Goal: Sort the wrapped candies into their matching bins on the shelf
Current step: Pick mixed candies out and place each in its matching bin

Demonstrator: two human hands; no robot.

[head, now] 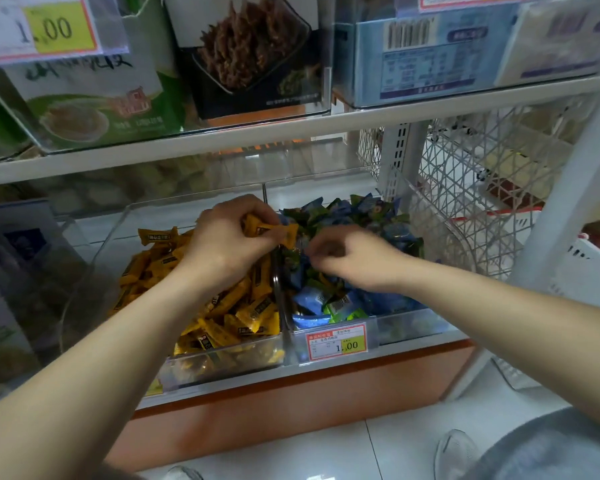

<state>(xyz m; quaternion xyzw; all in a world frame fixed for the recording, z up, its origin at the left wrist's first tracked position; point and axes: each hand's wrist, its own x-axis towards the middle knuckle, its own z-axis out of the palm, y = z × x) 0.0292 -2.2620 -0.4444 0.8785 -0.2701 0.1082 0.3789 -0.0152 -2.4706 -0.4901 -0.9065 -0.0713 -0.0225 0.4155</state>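
One yellow candy (280, 232), axis sideways | left hand (227, 235) pinches it | right hand (343, 253) curled, hold unclear

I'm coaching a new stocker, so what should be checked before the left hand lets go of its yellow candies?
1. Grip: the left hand pinches the yellow candies: ok.
2. Position: held candies over the yellow bin: not ok, they hang above the divider.
3. Room in the yellow bin: ok, its back part looks bare.
4. The right hand holds a candy: cannot tell, blurred.
5. No strays left in the blue-green bin: cannot tell, the right hand covers part.
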